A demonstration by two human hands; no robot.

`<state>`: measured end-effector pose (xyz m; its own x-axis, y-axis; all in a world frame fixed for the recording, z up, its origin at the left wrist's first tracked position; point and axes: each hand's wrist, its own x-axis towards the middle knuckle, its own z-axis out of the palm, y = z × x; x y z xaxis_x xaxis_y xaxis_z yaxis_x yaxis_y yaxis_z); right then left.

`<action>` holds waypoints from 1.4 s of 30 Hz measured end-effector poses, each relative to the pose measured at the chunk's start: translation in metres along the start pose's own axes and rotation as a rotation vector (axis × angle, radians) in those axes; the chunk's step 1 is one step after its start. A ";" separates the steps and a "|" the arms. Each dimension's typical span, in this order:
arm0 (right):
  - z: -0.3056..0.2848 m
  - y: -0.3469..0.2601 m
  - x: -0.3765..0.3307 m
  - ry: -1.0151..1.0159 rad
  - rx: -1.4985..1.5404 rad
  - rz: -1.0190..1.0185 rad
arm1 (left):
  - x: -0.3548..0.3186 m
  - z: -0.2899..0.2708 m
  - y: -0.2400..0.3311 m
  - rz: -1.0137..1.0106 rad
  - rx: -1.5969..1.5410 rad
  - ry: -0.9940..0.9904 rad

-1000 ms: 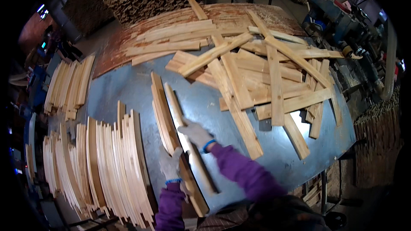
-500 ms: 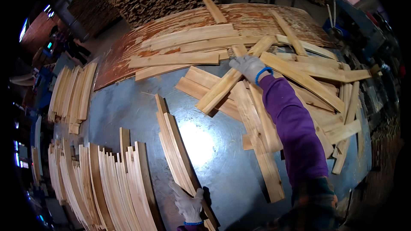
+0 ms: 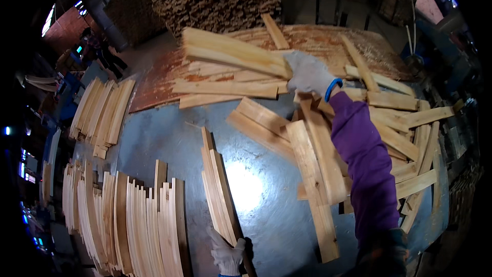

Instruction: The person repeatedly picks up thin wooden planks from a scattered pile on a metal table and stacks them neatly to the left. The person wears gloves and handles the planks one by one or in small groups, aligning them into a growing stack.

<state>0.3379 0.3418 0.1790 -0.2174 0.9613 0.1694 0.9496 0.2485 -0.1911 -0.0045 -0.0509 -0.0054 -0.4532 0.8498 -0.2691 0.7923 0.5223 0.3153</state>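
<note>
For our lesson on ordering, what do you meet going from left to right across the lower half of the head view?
Large row of wooden strips → small bundle of strips → long loose board → purple right sleeve.

wooden plank [image 3: 230, 54], glossy tabletop [image 3: 159, 134], seemingly metal

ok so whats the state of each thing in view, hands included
right hand: gloved, closed on a board's end
held board: raised, gripped at its right end
left hand: gloved, at the small bundle's near end, firmness of grip unclear
small bundle: slats side by side, far ends uneven
board pile: jumbled, pieces crossing
left row: packed side by side, far ends uneven
metal tabletop: shiny, glare showing
</note>
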 end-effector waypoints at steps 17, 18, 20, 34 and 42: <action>0.177 -0.167 -0.339 -0.616 1.441 0.603 | -0.005 -0.029 0.028 -0.051 -0.024 -0.112; 0.184 -0.173 -0.354 -0.621 1.473 0.616 | -0.009 -0.035 0.032 -0.114 -0.032 -0.163; 0.183 -0.182 -0.370 -0.609 1.544 0.636 | -0.006 -0.029 0.027 -0.081 -0.023 -0.130; 0.154 -0.167 -0.429 -0.596 2.071 0.353 | -0.012 -0.038 0.030 -0.008 -0.028 -0.105; 0.110 -0.180 -0.435 -0.529 2.066 0.256 | -0.007 -0.016 0.011 0.058 0.007 -0.046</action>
<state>0.2366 -0.1080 0.0339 -0.5315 0.8298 -0.1703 -0.4994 -0.4693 -0.7282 0.0009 -0.0499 0.0145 -0.3869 0.8747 -0.2920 0.8199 0.4712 0.3252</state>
